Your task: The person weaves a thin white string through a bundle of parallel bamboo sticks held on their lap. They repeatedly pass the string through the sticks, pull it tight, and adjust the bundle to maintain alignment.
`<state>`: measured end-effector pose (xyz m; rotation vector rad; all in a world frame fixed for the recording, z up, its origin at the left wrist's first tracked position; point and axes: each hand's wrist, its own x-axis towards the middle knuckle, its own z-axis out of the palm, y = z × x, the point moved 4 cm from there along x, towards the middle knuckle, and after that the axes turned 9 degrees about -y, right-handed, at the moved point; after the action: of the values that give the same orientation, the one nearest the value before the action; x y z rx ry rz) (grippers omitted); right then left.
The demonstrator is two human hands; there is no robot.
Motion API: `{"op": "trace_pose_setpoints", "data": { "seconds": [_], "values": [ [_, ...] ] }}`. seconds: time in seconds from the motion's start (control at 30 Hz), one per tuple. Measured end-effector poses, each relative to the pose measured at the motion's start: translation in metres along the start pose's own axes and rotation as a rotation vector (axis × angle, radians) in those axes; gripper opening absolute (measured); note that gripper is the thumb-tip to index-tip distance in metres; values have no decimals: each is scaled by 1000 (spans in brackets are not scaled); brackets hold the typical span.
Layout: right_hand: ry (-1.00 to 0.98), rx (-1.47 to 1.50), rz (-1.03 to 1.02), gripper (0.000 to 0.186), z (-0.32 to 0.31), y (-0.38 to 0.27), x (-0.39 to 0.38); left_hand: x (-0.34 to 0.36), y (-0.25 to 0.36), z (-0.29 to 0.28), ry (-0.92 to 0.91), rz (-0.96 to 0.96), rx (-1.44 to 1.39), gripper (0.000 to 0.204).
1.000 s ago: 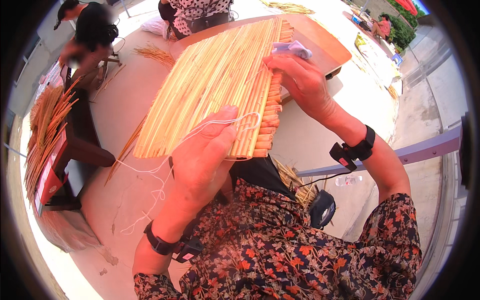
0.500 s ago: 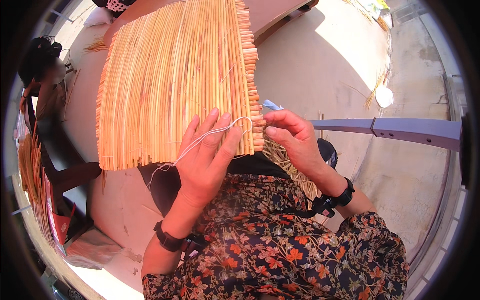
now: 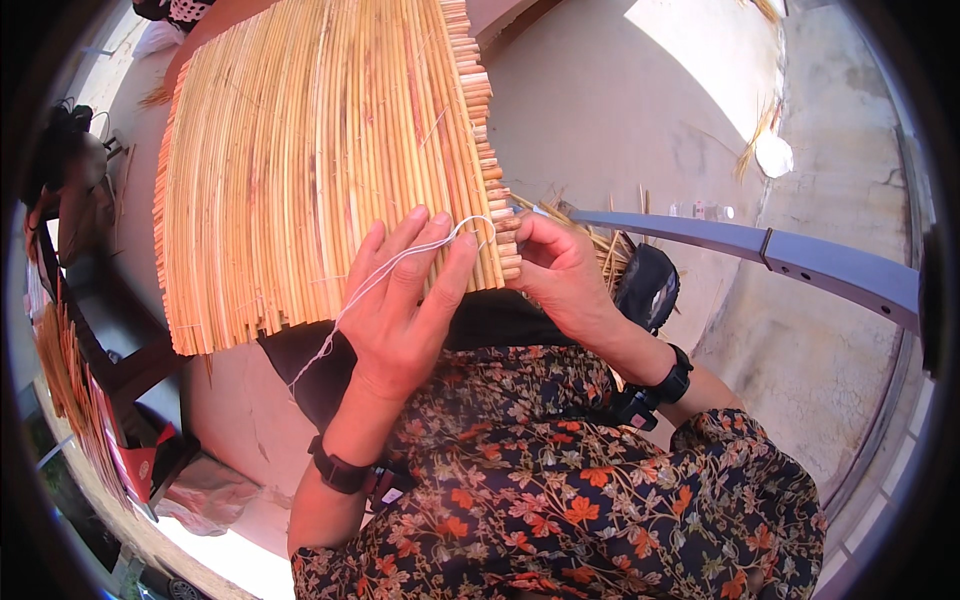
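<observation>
A mat of straw-coloured reed stalks (image 3: 290,160) lies in front of me, its stalks running away from me and a band of short cut ends along its right edge. My left hand (image 3: 400,290) rests flat on the near right part of the mat, fingers spread. White string (image 3: 380,278) passes over its fingers, loops near the mat's right edge and trails down past the wrist. My right hand (image 3: 560,265) is at the right edge, thumb and fingers closed around the near corner's stalk ends; its fingertips are partly behind them, so what they pinch is hidden.
A grey metal bar (image 3: 700,230) reaches in from the right. Beside my right forearm is a black shoe (image 3: 648,285), with loose straw near it. Another person (image 3: 75,160) sits at the left by a dark bench; a bundle of stalks (image 3: 75,375) stands below.
My right hand has moved in against the mat's edge, its fingertips slipping partly behind the stalk ends. The mat sits further left in view. My left hand stays flat on it.
</observation>
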<state>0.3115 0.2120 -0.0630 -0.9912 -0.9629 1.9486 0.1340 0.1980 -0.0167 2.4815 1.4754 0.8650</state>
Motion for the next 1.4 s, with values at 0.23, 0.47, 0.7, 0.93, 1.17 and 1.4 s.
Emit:
{"op": "trace_pose_setpoints", "data": {
  "seconds": [0.23, 0.47, 0.7, 0.93, 1.17, 1.4],
  "values": [
    [13, -175, -8, 22, -1, 0, 5, 4, -1, -2, -34, 29, 62, 34],
    [-42, -674, -118, 24, 2, -16, 8, 3, -1, -4, -41, 39, 87, 34],
    [-77, -813, -204, 23, -5, -16, 9, 1, 0, -4, -74, 46, 80, 34],
    [-44, -242, -71, 18, 3, -6, 13, 5, -1, -5, -3, 46, 72, 35],
    [-167, -881, -121, 13, -12, 12, 4, 9, -2, -12, 14, 47, 67, 33],
    [143, 156, -207, 9, -57, 16, -1, 9, -8, -8, 38, -29, 26, 36]
  ]
}}
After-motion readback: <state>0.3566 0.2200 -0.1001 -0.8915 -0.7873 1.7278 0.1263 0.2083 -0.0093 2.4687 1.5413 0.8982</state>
